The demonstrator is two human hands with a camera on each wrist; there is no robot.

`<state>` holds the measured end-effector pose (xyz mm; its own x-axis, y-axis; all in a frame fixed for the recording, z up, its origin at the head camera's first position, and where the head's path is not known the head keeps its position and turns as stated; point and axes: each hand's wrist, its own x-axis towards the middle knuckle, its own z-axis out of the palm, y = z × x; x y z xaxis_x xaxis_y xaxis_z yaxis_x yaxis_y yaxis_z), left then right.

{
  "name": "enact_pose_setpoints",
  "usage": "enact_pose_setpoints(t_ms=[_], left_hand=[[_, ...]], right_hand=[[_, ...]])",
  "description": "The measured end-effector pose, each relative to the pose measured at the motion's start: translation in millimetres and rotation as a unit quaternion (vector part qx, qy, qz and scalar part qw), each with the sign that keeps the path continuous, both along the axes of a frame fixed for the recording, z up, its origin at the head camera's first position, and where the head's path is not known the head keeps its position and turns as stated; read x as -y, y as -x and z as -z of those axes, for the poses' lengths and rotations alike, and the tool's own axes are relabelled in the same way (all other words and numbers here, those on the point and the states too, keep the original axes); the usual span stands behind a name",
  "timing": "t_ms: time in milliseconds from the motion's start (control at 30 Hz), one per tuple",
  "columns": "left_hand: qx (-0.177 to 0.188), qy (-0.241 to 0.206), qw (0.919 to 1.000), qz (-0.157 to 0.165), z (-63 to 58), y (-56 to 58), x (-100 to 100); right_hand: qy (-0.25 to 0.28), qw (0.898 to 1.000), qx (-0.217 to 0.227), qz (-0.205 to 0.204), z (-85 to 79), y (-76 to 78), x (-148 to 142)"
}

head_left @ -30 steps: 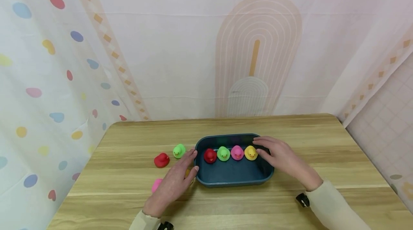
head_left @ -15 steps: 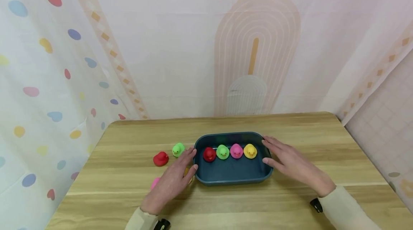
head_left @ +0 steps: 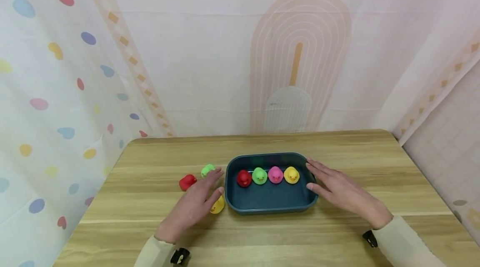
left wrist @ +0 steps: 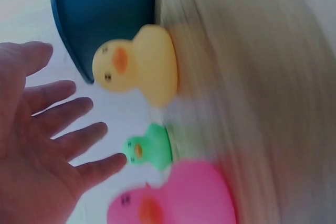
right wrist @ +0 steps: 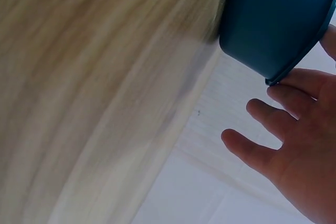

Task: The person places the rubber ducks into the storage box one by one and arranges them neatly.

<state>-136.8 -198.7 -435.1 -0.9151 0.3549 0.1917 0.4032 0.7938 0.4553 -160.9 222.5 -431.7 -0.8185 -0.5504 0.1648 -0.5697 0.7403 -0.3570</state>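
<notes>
As I look down through the head camera, a dark teal tub (head_left: 271,198) sits on the wood-grain bench (head_left: 300,238), and four toy ducks stand side by side inside it, toward the back: from left to right, a dark red duck (head_left: 244,178), a green duck (head_left: 259,176), a pink duck (head_left: 275,175) and a yellow duck (head_left: 291,175). I have the left hand (head_left: 191,206) above the bench just left of the tub, its grip loose and wide, fingers nearly straight and spread, with hold of nothing. Through the left wrist camera I see a gap between those fingers and the tub, and three loose ducks about them: a second yellow duck (head_left: 217,205) close by the tub's end, a second green duck (head_left: 208,170) farther back, and a second pink duck (left wrist: 178,198) that the hand hides in the head view. To the left of that hand lies a second red duck (head_left: 187,182). At the tub's right end I have the right hand (head_left: 345,192), thumb apart from the extended fingers, its grip relaxed and closed round nothing; the fingertips lie at the tub's edge, though I cannot tell how firmly they press. Behind the bench hangs a pale patterned curtain (head_left: 206,58).
</notes>
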Motion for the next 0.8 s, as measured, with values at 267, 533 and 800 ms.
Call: enact_pose_setpoints(t_ms=[267,533,800], left_hand=[[-0.077,-0.023,0.9965,-0.02,-4.7,0.7,29.4],[-0.084,-0.006,0.9941,-0.069,-12.5,2.8,50.1],[-0.068,0.0,0.992,-0.107,-6.7,10.2,64.7]], right_hand=[[-0.006,1.0,0.001,-0.001,-1.4,-1.1,0.8],[-0.003,1.0,0.008,0.001,-2.2,-1.7,0.4],[-0.005,1.0,0.019,0.005,-1.6,-0.7,0.9]])
